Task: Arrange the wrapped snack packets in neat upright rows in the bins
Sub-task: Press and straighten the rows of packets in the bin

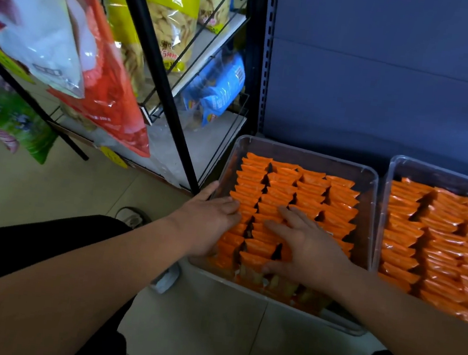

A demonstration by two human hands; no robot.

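the orange snack packets (298, 190) are standing on edge in rows directly under both hands, filling the clear bin (302, 153) that is sitting on the tiled floor (209, 335) in front of the person. the rows are running away from the person towards the bin's far wall, with a strip of bare bin showing along its far and right sides. beneath the hands the rows are looking less even, with dark gaps opening between them, and the nearest packets are showing yellowish through the front wall.

a second clear bin (432, 170) is sitting just beside the first, on its right, and it is holding more of the same orange packets packed in tight upright rows (its right part is running out of view).

the left hand (207, 221) is resting at the first bin's left edge, its thumb lying along the rim and its fingers reaching loosely straight onto the outermost row; it is gripping nothing. the right hand (309, 250) is lying palm down on the middle rows with fingers spread wide and flat, pressing on the packet tops, thumb pointing left across the near packets, and holding nothing either.

to the left a black metal rack (157, 75) is carrying hanging bags, among them a red bag (111, 90), a yellow bag (165, 23) and a blue bag (216, 87).
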